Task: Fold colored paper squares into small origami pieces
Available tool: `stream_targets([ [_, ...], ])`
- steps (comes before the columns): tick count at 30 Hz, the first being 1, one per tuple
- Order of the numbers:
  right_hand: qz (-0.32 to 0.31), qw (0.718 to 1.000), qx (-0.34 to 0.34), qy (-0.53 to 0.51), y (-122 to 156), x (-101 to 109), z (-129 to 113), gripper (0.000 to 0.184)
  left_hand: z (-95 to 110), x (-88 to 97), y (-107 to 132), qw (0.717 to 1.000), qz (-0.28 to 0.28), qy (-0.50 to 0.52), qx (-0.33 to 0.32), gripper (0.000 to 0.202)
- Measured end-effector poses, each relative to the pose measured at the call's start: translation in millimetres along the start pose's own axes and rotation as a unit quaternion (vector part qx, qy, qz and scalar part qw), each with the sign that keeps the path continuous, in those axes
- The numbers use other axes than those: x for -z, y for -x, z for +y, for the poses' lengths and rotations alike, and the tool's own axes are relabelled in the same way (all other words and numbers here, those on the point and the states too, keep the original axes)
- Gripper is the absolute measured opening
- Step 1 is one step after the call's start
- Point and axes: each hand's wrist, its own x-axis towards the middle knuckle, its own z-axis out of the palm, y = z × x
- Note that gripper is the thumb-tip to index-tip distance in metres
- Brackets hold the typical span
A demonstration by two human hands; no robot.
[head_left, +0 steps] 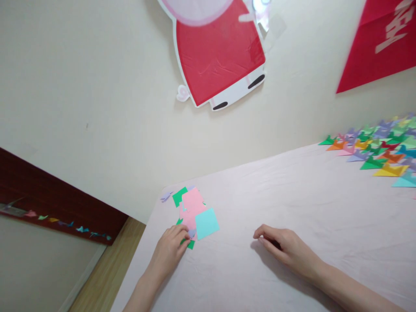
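Note:
My left hand (169,249) rests at the near edge of a loose pile of coloured paper, its fingers bent and drawn together over the sheets. Whether a sheet is pinched there is hidden. In the pile lie pink paper (191,207), a light blue square (207,223) on the right side and a green piece (179,197) at the back. Bits of lavender and green paper show by my left fingertips. My right hand (281,245) is over the cloth to the right of the pile, thumb and index finger curled together, with nothing visible in them.
Many folded paper figures (373,163) stand in rows at the right back of the cloth-covered table (240,273). A small folded lavender paper (166,196) lies near the left back corner. Behind is a wall with a red cartoon cutout (221,52). More small figures (53,220) line a ledge at left.

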Motion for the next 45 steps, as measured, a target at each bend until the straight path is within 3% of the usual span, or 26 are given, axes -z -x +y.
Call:
stream_targets([
  [5, 0.004, 1.000, 0.003, 0.007, 0, 0, -1, 0.031, 5, 0.5, 0, 1.000, 0.011, -0.002, -0.005, 0.014],
  [10, 0.011, 1.000, 0.006, -0.002, 1, -2, 1, 0.029, 20, 21.3, 0, 0.999, 0.025, 0.049, 0.000, 0.014],
  [16, 0.014, 1.000, 0.010, -0.002, 2, -4, 4, 0.027, 16, 54.5, -1, 0.977, 0.074, 0.168, 0.113, 0.020],
  [20, 0.022, 1.000, 0.016, -0.009, 1, -6, 6, 0.026, 16, 58.9, -5, 0.938, 0.090, 0.285, 0.177, 0.026],
  [25, 0.068, 0.994, 0.010, -0.089, -2, -3, 3, 0.026, 53, 46.8, -29, 0.885, 0.056, 0.440, 0.139, 0.023],
  [29, 0.147, 0.980, 0.071, -0.110, -9, 15, -6, 0.034, 101, 42.3, -62, 0.898, 0.016, 0.435, 0.062, 0.017],
  [31, 0.172, 0.973, 0.117, -0.101, -11, 27, -10, 0.039, 128, 41.8, -75, 0.921, 0.015, 0.389, 0.016, 0.010],
  [34, 0.141, 0.976, 0.154, -0.068, -8, 42, -10, 0.028, 165, 33.5, -87, 0.958, 0.044, 0.265, -0.098, 0.009],
  [37, 0.129, 0.980, 0.147, -0.029, 0, 50, 2, 0.025, 190, 12.3, -94, 0.963, 0.064, 0.211, -0.155, 0.014],
  [42, 0.127, 0.978, 0.138, 0.092, 15, 53, 32, 0.020, 196, -26.8, -96, 0.971, 0.012, 0.173, -0.162, 0.013],
  [45, 0.162, 0.962, 0.158, 0.151, 25, 57, 44, 0.023, 177, -44.0, -92, 0.985, -0.032, 0.092, -0.144, 0.057],
])
